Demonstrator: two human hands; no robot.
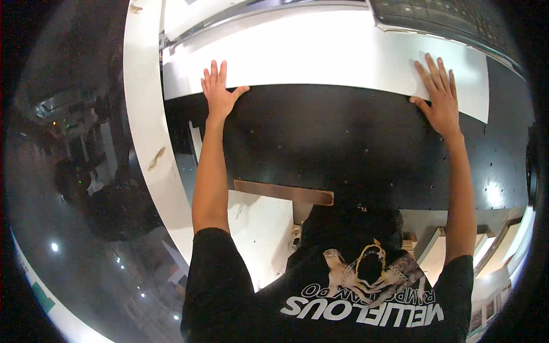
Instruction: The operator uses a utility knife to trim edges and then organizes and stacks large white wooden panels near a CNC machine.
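Observation:
A wide white sheet [320,60] lies across the far part of a black work surface [309,131], its near edge bowed by the lens. Toward the sheet's left end, my left hand [217,94] rests flat on it, fingers spread and thumb out to the right along the near edge. My right hand [440,106] lies on the sheet near its right end, fingers stretched forward and the thumb at the near edge. Neither hand grips anything. The sheet's far edge runs up to a machine's long metal bar, and what lies beyond is partly hidden.
A white rail [143,86] runs along the left side. At the far right stands a dark ridged machine part [452,20]. A brown strip [283,192] sits at the surface's near edge, above a white panel [257,228]. Shelves or frames show at lower right.

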